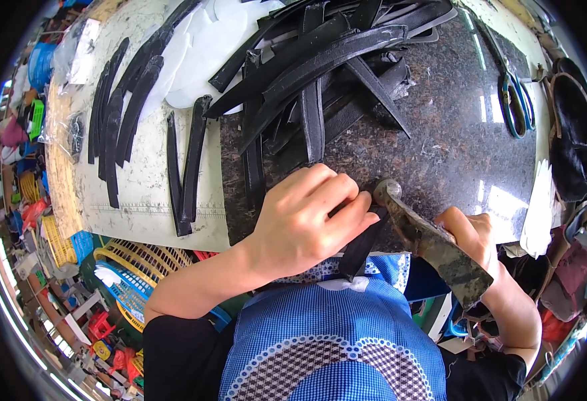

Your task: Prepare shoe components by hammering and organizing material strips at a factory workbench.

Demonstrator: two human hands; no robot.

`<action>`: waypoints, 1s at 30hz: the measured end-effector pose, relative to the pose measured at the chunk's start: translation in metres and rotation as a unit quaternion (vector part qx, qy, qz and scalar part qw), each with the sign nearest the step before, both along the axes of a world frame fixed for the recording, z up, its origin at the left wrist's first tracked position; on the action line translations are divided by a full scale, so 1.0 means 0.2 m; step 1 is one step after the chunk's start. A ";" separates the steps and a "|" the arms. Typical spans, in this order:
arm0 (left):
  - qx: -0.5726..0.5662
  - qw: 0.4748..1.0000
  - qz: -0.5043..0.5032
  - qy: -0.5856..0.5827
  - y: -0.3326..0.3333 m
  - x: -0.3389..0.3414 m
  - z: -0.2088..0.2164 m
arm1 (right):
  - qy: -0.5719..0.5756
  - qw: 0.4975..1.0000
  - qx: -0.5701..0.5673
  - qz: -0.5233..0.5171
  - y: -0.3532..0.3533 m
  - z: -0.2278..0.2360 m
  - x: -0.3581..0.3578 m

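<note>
At the near edge of the dark stone slab (450,113), the left hand (313,217) pinches a black strip (363,246) that reaches past that edge, while the right hand's (470,234) fingers are curled around a worn hammer (435,246). Scissors (506,69) lie along the slab's right edge, and a heap of strips (327,57) covers its far side.

The bench (139,180) has a pale, smudged top with a dark speckled slab (454,134) on its right part; a tangled heap of black strips (327,53) lies across the slab, blue-handled scissors (507,75) rest by its right edge, and on the pale side lie white sheets (210,33), a loose cluster of strips (139,100) and two more strips (193,160) converging at their near ends
</note>
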State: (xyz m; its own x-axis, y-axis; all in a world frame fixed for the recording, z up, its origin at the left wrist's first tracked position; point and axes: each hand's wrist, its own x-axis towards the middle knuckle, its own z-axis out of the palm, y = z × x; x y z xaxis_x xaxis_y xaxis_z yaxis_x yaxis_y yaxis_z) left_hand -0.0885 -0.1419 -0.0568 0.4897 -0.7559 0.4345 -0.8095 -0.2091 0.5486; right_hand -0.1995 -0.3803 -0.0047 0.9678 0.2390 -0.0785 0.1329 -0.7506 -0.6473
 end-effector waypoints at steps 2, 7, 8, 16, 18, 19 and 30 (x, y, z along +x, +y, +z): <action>-0.038 0.999 -0.003 -0.001 -0.01 -0.03 -0.04 | -0.011 1.000 -0.002 0.003 -0.02 -0.03 -0.01; -0.020 0.997 0.049 0.053 -0.02 -0.10 -0.01 | -0.018 0.999 0.000 -0.028 0.00 0.01 -0.03; -0.017 0.997 0.045 0.056 -0.02 -0.10 -0.01 | -0.006 1.000 0.004 -0.002 0.00 0.01 -0.02; 0.038 0.997 -0.033 -0.051 -0.17 0.05 -0.03 | -0.104 0.986 -0.028 -0.130 -0.08 0.07 -0.08; 0.037 0.996 -0.057 -0.063 -0.18 0.07 -0.02 | 0.000 0.992 0.040 -0.123 -0.06 0.08 -0.13; 0.040 0.993 -0.077 -0.075 -0.18 0.09 -0.01 | 0.103 0.972 0.057 -0.203 -0.03 0.06 -0.16; -0.018 0.994 -0.073 0.073 -0.14 0.10 -0.01 | 0.042 0.986 0.031 -0.157 -0.05 0.09 -0.07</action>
